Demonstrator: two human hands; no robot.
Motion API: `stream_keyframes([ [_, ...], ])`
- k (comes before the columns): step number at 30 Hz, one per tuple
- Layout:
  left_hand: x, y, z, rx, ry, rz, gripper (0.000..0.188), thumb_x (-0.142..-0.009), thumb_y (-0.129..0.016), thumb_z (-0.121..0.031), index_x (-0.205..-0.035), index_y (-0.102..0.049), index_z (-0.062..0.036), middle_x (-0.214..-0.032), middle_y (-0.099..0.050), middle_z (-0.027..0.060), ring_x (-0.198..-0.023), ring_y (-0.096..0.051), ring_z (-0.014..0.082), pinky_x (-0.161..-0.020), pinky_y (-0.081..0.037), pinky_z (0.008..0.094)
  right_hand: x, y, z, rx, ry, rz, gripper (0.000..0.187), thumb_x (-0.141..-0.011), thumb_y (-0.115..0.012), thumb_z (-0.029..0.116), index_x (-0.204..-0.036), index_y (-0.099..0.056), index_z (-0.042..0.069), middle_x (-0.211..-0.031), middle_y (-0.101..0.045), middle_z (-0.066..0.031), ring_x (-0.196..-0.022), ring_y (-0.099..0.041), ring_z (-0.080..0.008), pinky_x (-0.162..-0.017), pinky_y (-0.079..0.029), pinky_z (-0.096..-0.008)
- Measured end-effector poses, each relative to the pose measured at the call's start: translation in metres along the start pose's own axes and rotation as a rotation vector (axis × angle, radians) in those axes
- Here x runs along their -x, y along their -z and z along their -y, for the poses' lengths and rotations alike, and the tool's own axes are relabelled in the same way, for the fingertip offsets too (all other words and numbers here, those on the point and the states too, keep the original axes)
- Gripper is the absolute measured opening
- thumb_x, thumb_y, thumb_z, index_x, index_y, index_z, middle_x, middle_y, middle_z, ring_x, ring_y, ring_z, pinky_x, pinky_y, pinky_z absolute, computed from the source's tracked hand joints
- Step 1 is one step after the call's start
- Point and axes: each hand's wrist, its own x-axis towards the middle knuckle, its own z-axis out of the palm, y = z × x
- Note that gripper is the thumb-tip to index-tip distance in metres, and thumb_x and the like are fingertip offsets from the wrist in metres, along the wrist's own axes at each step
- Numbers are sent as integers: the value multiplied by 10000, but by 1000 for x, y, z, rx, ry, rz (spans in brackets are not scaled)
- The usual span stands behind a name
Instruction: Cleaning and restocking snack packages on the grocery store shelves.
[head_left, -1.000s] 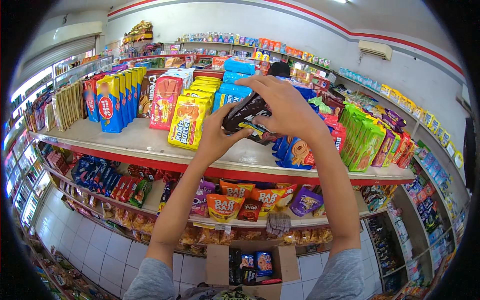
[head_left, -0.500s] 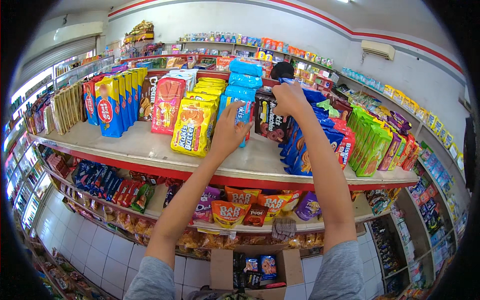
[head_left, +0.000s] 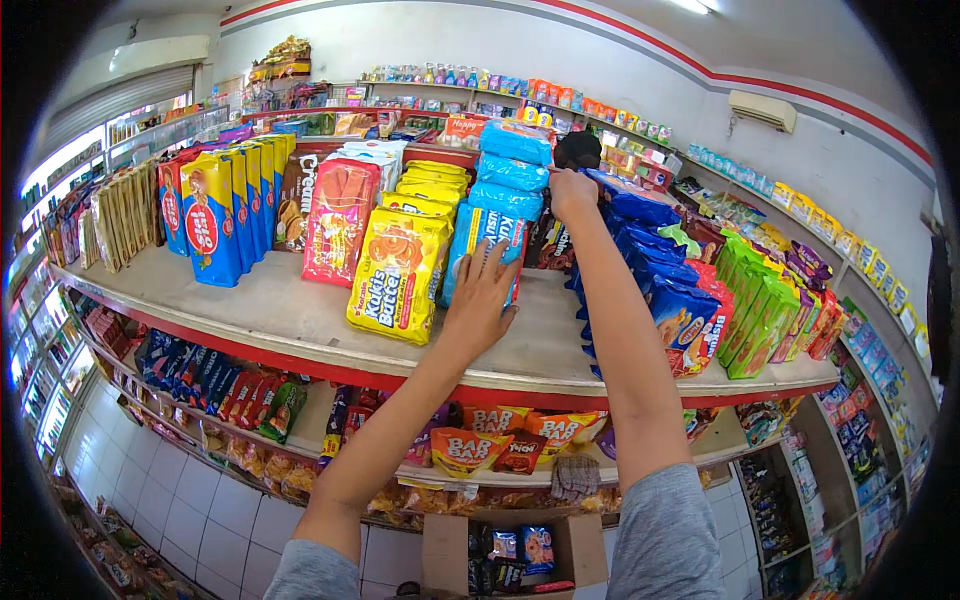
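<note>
My left hand rests with fingers spread on the front of a light-blue cookie pack. More light-blue packs stand stacked behind it, the top ones lying flat. To the right, my right hand is closed at the upper edge of a black cookie pack, which stands back on the shelf, partly hidden by the blue packs and my forearm. Its fingertips are mostly out of sight. Yellow cookie packs form a row just left of my left hand.
Dark-blue biscuit packs and green packs line the right of the shelf. Red wafer packs stand to the left. Snack bags fill the lower shelf. An open carton holding packs sits on the floor.
The black pack has gone farther back with my right hand. My left hand's fingers have spread on the blue pack. The whole view has shifted slightly.
</note>
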Motion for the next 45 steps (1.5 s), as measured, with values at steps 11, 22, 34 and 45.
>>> stream_keyframes([
  [11,3,2,5,-8,3,-6,596,-655,-715,-161,-1194,-473,-81,-1323,-323,162,-1259,-266,356,-1006,-254,489,9,-3,7,64,125,185,302,-708,-588,71,-1002,-652,91,-1043,-626,-140,-960,-616,-270,-778,-515,-391],
  [22,2,1,4,-19,11,11,590,-652,-714,-161,-1186,-476,-85,-1326,-320,161,-1264,-252,367,-1010,-241,509,-22,-56,-1,94,207,3,187,-757,-552,111,-920,-642,115,-946,-650,-94,-902,-629,-254,-696,-510,-383],
  [34,0,1,1,-31,15,30,578,-655,-704,-162,-1179,-473,-89,-1322,-322,163,-1258,-254,368,-1005,-236,504,-63,-83,-4,-12,159,-127,182,-824,-504,147,-926,-647,101,-965,-647,-99,-926,-624,-259,-738,-510,-372],
  [45,1,1,4,-39,32,32,560,-681,-694,-189,-1185,-469,-94,-1337,-306,167,-1264,-242,371,-1018,-220,513,-42,-108,0,-20,216,-213,336,-823,-514,123,-1155,-464,127,-1121,-467,-144,-903,-581,-321,-705,-530,-378],
])
